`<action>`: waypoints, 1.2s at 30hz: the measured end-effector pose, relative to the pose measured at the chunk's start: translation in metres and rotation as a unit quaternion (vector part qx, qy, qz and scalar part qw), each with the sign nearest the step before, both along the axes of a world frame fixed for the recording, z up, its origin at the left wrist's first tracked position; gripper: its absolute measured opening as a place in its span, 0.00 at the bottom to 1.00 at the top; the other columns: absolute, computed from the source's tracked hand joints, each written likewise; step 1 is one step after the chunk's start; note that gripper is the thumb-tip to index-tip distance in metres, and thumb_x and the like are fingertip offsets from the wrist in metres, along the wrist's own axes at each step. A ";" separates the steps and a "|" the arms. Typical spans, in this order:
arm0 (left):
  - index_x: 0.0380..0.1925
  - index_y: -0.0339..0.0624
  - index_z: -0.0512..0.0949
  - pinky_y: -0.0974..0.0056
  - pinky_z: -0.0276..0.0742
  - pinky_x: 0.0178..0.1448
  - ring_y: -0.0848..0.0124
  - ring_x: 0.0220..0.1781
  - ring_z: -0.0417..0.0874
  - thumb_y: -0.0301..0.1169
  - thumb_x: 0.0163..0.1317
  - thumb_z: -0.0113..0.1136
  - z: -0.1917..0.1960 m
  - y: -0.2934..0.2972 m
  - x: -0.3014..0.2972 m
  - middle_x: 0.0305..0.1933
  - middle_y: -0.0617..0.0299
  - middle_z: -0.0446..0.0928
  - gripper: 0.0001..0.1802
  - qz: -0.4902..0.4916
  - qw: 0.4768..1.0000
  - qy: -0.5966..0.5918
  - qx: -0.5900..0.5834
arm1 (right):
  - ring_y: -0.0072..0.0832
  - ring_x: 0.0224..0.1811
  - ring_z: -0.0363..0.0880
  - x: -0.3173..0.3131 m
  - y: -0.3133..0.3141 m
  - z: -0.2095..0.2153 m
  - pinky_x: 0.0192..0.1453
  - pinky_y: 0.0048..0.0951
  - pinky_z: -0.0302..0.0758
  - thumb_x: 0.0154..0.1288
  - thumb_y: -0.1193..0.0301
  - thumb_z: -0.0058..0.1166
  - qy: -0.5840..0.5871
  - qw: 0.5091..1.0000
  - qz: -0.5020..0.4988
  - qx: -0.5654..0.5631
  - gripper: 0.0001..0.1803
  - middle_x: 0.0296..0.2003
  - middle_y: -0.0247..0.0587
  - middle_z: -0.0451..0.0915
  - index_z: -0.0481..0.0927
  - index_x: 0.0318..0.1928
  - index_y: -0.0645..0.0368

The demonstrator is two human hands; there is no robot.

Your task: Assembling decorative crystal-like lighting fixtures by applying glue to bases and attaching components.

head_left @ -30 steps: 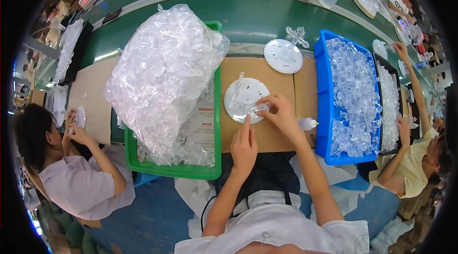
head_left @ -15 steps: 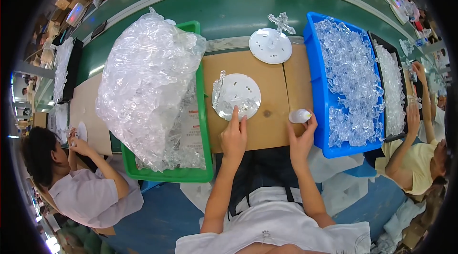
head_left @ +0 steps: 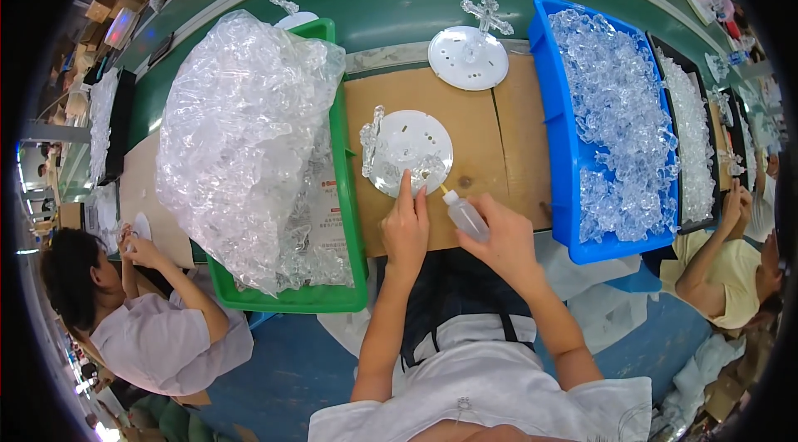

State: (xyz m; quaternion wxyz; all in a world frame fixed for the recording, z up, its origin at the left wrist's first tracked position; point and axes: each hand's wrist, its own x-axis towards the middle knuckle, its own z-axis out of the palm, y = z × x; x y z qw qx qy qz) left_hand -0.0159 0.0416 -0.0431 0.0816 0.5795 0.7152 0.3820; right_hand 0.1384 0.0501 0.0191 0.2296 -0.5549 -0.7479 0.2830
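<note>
Body of small translucent squeeze bottle [head_left: 467, 218] mostly hidden inside right hand [head_left: 503, 241]; only nozzle and shoulder showing. Near rim of round white plastic disc [head_left: 409, 151] covered by left hand [head_left: 405, 230] fingertips. Contents of green plastic crate [head_left: 342, 193], left of disc, buried under crinkled clear plastic bag [head_left: 241, 135]. Individual clear pieces in blue plastic bin [head_left: 565, 151], right of disc, too small to tell apart.
</note>
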 end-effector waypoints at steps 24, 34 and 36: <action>0.54 0.39 0.73 0.60 0.68 0.22 0.62 0.16 0.74 0.27 0.58 0.59 0.002 -0.022 0.002 0.18 0.56 0.72 0.21 0.011 0.999 0.027 0.014 | 0.39 0.33 0.80 0.000 0.001 0.005 0.36 0.31 0.75 0.48 0.67 0.63 0.000 0.998 -0.012 -0.060 0.21 0.32 0.44 0.80 0.74 0.44 0.56; 0.55 0.39 0.73 0.60 0.68 0.24 0.64 0.23 0.74 0.26 0.57 0.57 0.015 -0.019 0.045 0.21 0.59 0.71 0.23 -0.095 0.989 0.091 -0.066 | 0.28 0.27 0.80 0.033 -0.009 -0.002 0.32 0.25 0.75 0.47 0.68 0.65 0.145 0.982 -0.078 -0.088 0.23 0.28 0.42 0.80 0.75 0.46 0.58; 0.55 0.39 0.71 0.62 0.69 0.23 0.67 0.25 0.73 0.25 0.55 0.57 0.030 -0.025 0.041 0.22 0.62 0.68 0.25 -0.138 0.988 0.064 0.014 | 0.31 0.26 0.80 0.040 -0.011 -0.002 0.31 0.27 0.75 0.48 0.66 0.64 0.118 0.986 -0.082 -0.079 0.22 0.26 0.42 0.80 0.75 0.45 0.57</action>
